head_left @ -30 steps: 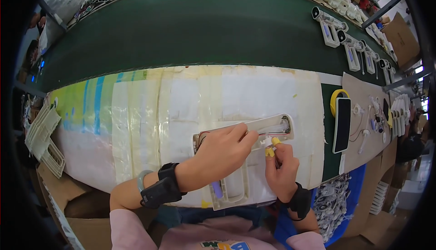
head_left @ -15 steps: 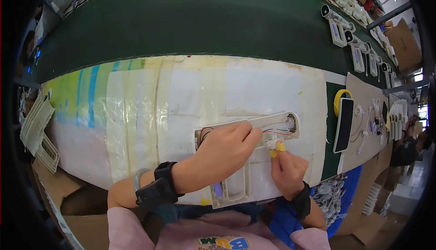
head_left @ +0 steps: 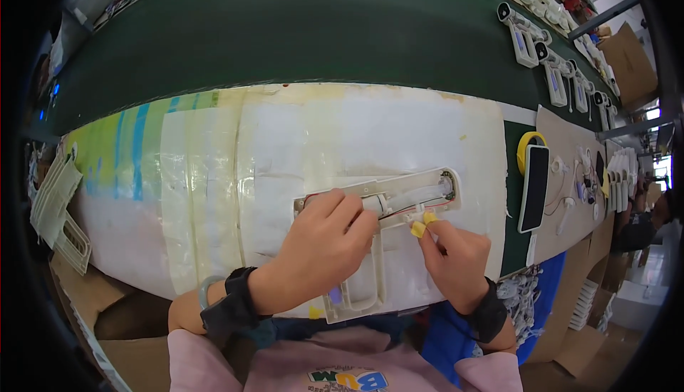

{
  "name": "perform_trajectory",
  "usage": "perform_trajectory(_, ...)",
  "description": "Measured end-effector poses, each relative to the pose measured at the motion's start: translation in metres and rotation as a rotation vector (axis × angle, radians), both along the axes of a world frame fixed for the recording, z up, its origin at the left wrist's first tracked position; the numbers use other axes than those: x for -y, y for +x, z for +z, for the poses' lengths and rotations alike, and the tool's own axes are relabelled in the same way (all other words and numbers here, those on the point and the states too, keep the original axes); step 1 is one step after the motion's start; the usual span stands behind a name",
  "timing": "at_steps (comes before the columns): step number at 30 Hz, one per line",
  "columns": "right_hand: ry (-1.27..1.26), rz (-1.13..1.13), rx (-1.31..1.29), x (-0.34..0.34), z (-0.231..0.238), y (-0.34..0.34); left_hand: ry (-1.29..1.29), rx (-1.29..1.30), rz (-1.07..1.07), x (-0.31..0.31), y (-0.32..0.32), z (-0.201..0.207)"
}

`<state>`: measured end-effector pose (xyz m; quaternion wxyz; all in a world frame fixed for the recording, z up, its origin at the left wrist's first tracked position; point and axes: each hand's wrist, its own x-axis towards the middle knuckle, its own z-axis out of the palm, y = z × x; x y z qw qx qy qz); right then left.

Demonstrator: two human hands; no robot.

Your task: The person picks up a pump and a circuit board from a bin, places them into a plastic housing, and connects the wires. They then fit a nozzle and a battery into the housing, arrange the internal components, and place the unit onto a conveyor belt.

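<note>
A white plastic housing half with a long open body and a loop handle lies on the paper-covered bench in front of me. Inside it are a clear tube, a cylindrical part and thin red and black wires. My left hand is over the body's left part, fingers curled down into it; what they grip is hidden. At the body's near edge my right hand is closed, with yellow wraps at its thumb and fingertip, against a small white fitting.
A phone and a yellow tape roll lie to the right. Stacked white shells stand at the left edge. Finished-looking handheld units line the far right of the green belt. A blue bin holds white parts.
My left hand has moved left along the housing, uncovering the cylindrical part. The wires now lie lower, near the housing's near edge. My right hand has stayed by the fitting.
</note>
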<state>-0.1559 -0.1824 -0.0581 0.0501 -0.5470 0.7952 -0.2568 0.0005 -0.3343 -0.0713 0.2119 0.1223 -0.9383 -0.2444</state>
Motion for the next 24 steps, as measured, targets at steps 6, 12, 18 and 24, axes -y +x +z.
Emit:
perform_trajectory(6, -0.046, 0.147, 0.090, 0.009, 0.027, -0.006, -0.007, 0.091, 0.002, -0.001, 0.019, 0.006)
perform_trajectory(12, -0.240, 0.548, 0.172, 0.026, 0.006, 0.001, 0.072, 0.059, 0.040, -0.001, 0.015, 0.006)
perform_trajectory(18, -0.173, 0.647, 0.097, 0.025, -0.004, -0.001, 0.014, 0.084, 0.094, -0.002, 0.011, 0.003)
perform_trajectory(24, -0.116, 0.656, 0.049, 0.033, -0.009, 0.004, 0.024, 0.112, 0.085, 0.001, 0.009, 0.002)
